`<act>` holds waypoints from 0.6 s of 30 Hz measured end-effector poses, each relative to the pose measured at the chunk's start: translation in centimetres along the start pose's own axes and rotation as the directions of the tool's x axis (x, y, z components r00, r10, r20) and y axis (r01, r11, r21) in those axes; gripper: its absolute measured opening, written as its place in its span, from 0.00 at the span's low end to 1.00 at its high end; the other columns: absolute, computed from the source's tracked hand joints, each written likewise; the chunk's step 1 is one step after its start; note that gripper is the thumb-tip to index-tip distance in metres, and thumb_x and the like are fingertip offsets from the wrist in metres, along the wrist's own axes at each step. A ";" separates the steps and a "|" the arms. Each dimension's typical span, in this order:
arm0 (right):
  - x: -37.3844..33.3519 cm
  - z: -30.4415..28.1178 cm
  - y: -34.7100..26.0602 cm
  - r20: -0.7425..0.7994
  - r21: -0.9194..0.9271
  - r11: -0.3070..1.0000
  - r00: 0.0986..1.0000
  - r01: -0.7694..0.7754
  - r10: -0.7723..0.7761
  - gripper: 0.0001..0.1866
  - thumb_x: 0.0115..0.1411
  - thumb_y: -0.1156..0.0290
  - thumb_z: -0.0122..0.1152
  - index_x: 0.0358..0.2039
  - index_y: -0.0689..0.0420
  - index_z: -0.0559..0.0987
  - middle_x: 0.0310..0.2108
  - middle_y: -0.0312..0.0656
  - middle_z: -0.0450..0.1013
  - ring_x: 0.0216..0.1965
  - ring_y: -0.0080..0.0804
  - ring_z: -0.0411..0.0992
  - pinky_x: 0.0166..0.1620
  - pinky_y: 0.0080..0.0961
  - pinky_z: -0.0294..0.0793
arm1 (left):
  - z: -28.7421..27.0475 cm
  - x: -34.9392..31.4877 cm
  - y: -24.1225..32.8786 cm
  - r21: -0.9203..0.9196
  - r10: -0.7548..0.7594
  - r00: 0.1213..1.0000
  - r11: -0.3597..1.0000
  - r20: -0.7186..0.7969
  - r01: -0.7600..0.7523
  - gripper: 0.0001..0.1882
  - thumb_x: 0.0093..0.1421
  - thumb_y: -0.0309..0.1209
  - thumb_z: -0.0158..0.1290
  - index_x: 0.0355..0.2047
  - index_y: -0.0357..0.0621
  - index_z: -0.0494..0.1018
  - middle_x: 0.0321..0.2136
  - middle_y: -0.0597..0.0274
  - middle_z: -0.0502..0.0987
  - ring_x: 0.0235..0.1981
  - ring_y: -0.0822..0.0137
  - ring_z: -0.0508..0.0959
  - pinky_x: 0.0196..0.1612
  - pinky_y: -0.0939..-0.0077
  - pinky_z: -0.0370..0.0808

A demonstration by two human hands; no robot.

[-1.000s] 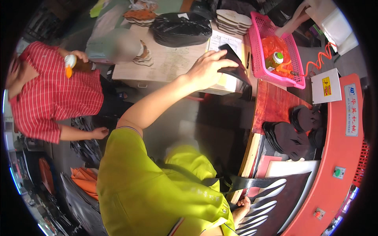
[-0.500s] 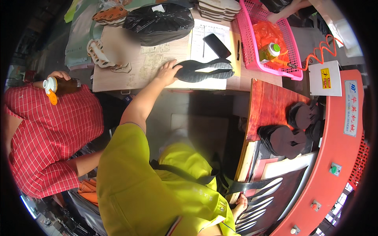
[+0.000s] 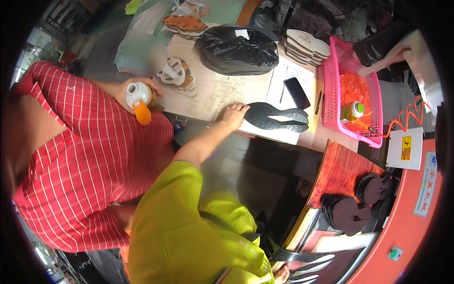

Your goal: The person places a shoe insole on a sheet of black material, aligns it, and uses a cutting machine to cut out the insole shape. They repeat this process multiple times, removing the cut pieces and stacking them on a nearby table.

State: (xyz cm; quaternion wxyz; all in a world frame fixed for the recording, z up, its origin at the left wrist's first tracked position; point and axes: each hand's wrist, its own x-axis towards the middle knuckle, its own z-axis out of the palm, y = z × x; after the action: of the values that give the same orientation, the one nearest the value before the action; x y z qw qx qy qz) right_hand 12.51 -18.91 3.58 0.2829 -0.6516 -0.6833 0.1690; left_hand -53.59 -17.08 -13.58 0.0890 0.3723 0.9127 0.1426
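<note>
My left arm stretches out over the wooden table (image 3: 213,97). My left hand (image 3: 233,117) lies on the tabletop, fingers apart, its fingertips touching the near-left end of a black shoe sole (image 3: 265,116). The sole lies flat with a pale slot along its middle, partly over white paper. At the lower edge my right hand (image 3: 282,274) shows only in part. Its fingers are curled closed at the edge of a black sheet with long pale cutouts (image 3: 309,270), which lies on the machine bed.
A co-worker in a red checked shirt (image 3: 99,142) holds a bottle with an orange cap (image 3: 139,97). On the table are a black plastic bag (image 3: 239,52), a phone (image 3: 297,93) and a pink basket (image 3: 332,90). Stacked black pieces (image 3: 347,213) sit beside the red machine (image 3: 378,260).
The whole view has shifted, so the table appears lower and farther right. The co-worker's bottle has turned its mouth upward. My left hand stays at the sole, and my right hand at the sheet.
</note>
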 end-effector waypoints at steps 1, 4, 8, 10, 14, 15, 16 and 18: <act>-0.5 -0.2 0.3 -0.016 -0.068 0.987 0.989 0.146 -0.147 0.11 0.61 0.71 0.60 0.41 0.65 0.80 0.39 0.55 0.76 0.42 0.44 0.75 0.44 0.35 0.78 | 0.1 -0.7 0.5 -0.068 -0.057 0.996 0.996 -0.063 0.053 0.30 0.57 0.31 0.59 0.60 0.53 0.65 0.58 0.55 0.69 0.61 0.51 0.64 0.65 0.56 0.60; -0.4 0.1 0.8 0.080 0.345 0.839 0.904 -0.420 0.420 0.12 0.62 0.66 0.61 0.41 0.60 0.80 0.28 0.40 0.72 0.29 0.30 0.66 0.33 0.25 0.66 | 0.7 -3.5 2.5 -0.228 0.002 0.945 0.970 -0.328 -0.081 0.28 0.56 0.30 0.60 0.58 0.50 0.67 0.53 0.53 0.70 0.57 0.49 0.66 0.62 0.56 0.62; -0.7 0.2 -1.3 -0.117 0.398 0.831 0.877 -0.389 0.466 0.06 0.64 0.65 0.59 0.36 0.53 0.79 0.23 0.25 0.66 0.22 0.13 0.56 0.26 0.13 0.53 | 2.6 -9.2 6.5 -0.373 0.128 0.931 0.891 -0.341 -0.259 0.24 0.57 0.30 0.60 0.54 0.47 0.71 0.48 0.52 0.71 0.52 0.49 0.68 0.57 0.57 0.66; -0.8 0.1 -2.7 -0.054 0.412 0.812 0.878 -0.414 0.475 0.07 0.66 0.65 0.59 0.33 0.53 0.76 0.23 0.26 0.65 0.21 0.13 0.55 0.26 0.14 0.53 | 2.9 -12.3 8.5 -0.463 0.181 0.945 0.837 -0.271 -0.293 0.22 0.57 0.30 0.60 0.53 0.46 0.72 0.47 0.52 0.72 0.50 0.50 0.69 0.55 0.58 0.67; -0.7 -0.9 -4.5 0.041 0.584 0.708 0.886 -0.397 0.463 0.19 0.67 0.61 0.58 0.20 0.51 0.68 0.18 0.26 0.61 0.19 0.13 0.54 0.24 0.16 0.51 | 2.1 -16.9 12.6 -0.568 0.290 0.933 0.740 -0.213 -0.359 0.19 0.56 0.26 0.60 0.50 0.44 0.74 0.43 0.54 0.74 0.45 0.54 0.74 0.50 0.63 0.72; -0.7 -1.2 -4.9 0.045 0.548 0.709 0.863 -0.443 0.504 0.18 0.66 0.61 0.59 0.21 0.52 0.69 0.18 0.26 0.61 0.19 0.13 0.54 0.23 0.16 0.50 | 1.4 -17.8 13.6 -0.606 0.302 0.933 0.711 -0.196 -0.357 0.19 0.56 0.24 0.60 0.49 0.43 0.74 0.43 0.54 0.74 0.43 0.56 0.75 0.49 0.66 0.73; -0.8 -1.4 -5.2 0.057 0.567 0.696 0.864 -0.440 0.500 0.18 0.66 0.60 0.60 0.21 0.52 0.70 0.18 0.26 0.61 0.18 0.13 0.54 0.24 0.16 0.52 | 0.7 -18.4 14.8 -0.674 0.326 0.926 0.643 -0.188 -0.363 0.18 0.56 0.22 0.59 0.48 0.43 0.75 0.42 0.55 0.74 0.41 0.61 0.77 0.47 0.70 0.75; -1.0 -2.1 -5.6 0.142 0.606 0.643 0.859 -0.469 0.493 0.13 0.67 0.65 0.58 0.26 0.55 0.73 0.20 0.26 0.63 0.21 0.15 0.58 0.26 0.16 0.58 | -1.0 -19.5 17.3 -0.723 0.363 0.917 0.589 -0.164 -0.362 0.15 0.58 0.24 0.58 0.46 0.42 0.75 0.38 0.55 0.78 0.42 0.59 0.78 0.46 0.66 0.75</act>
State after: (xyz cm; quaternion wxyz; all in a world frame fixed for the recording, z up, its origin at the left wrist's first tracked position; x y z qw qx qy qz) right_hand 9.31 -20.71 8.41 0.4383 -0.6816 -0.3855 0.4412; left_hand -28.75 -19.20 -5.86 0.2018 0.4814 0.6800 0.5149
